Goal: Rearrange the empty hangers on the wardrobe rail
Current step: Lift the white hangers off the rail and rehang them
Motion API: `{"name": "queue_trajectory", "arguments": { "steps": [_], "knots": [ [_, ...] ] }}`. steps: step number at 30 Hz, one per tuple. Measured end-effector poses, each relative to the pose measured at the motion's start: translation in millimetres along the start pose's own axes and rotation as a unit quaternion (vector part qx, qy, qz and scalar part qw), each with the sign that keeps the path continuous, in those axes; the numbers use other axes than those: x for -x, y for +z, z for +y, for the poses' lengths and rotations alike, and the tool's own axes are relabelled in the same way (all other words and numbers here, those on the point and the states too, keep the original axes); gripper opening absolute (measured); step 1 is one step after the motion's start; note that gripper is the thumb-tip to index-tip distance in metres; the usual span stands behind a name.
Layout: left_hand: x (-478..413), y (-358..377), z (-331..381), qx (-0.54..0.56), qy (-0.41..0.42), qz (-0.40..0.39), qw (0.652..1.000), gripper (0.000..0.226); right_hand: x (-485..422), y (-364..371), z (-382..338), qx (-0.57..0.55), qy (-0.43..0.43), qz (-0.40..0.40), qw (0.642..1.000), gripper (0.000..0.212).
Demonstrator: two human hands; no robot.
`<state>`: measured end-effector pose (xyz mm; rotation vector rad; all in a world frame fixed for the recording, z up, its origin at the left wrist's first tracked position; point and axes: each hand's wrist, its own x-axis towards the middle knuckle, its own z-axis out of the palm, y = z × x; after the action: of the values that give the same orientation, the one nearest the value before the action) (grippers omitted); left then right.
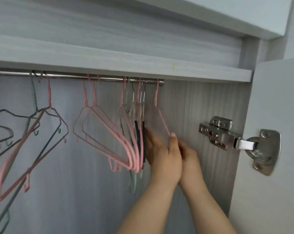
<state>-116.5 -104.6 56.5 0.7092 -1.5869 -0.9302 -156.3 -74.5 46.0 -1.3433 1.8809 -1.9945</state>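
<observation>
A steel rail (109, 78) runs under the shelf with several empty hangers on it. A tight cluster of pink, pale green and dark-padded hangers (137, 141) hangs near the rail's right end. My left hand (164, 154) lies flat against the right side of this cluster, fingers straight and thumb up. A single pink hanger (161, 115) hangs furthest right; its sloping arm runs down to my left thumb and disappears between my hands. My right hand (191, 157) sits just behind the left, its fingers mostly hidden. Two pink hangers (92, 119) hang mid-rail.
Pink, green and dark wire hangers (41, 132) hang tilted and crossed at the left. The wardrobe's side panel (202, 102) stands close right of my hands. A metal door hinge (227, 134) juts out from the open door (278, 115). The shelf (142, 68) sits just above the rail.
</observation>
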Motion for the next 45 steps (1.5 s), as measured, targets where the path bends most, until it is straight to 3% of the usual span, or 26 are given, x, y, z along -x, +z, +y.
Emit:
{"name": "queue_trajectory", "arguments": {
  "steps": [5, 8, 11, 16, 22, 26, 32, 34, 39, 45],
  "knots": [
    [-23.5, -26.8, -12.9, -0.002, -0.011, 0.031, 0.999, 0.082, -12.2, 4.5, 2.8, 0.062, -0.033, 0.075, 0.995, 0.030],
    [-36.1, -40.3, -17.0, 0.023, -0.028, 0.017, 0.999, 0.056, -12.5, 6.2, 1.5, 0.066, -0.031, 0.082, 0.994, 0.029],
    [-47.7, -43.1, -18.2, 0.053, -0.012, -0.002, 0.998, 0.047, -9.5, 6.8, 6.7, 0.080, -0.026, 0.086, 0.993, 0.031],
    [-65.8, -28.5, -7.9, 0.046, -0.095, -0.020, 0.994, 0.056, -10.9, 5.9, 15.5, 0.089, -0.011, 0.085, 0.992, 0.036],
    [-61.7, -22.7, -6.9, 0.044, -0.117, 0.006, 0.992, 0.068, -9.2, -1.4, 9.5, 0.100, -0.006, 0.095, 0.991, 0.039],
    [-64.0, -33.4, -13.7, 0.049, -0.086, 0.027, 0.995, 0.074, -7.3, -0.9, 7.6, 0.108, -0.012, 0.092, 0.990, 0.037],
    [-37.0, -21.4, -19.6, 0.040, -0.015, -0.071, 0.997, 0.071, -10.4, -2.6, 10.4, 0.120, -0.011, 0.054, 0.991, 0.034],
    [-31.2, -11.3, -25.1, 0.070, -0.010, -0.104, 0.992, 0.064, -10.8, -4.4, 12.9, 0.106, -0.008, 0.043, 0.993, 0.034],
    [-21.3, 3.4, -29.1, 0.189, -0.105, -0.126, 0.968, 0.016, -0.9, -6.9, 15.2, 0.069, 0.003, 0.004, 0.998, 0.034],
    [-13.0, 5.5, -22.4, 0.230, -0.105, -0.119, 0.960, 0.017, 12.4, -9.2, 13.0, 0.101, -0.002, 0.016, 0.995, 0.041]
  ]
}}
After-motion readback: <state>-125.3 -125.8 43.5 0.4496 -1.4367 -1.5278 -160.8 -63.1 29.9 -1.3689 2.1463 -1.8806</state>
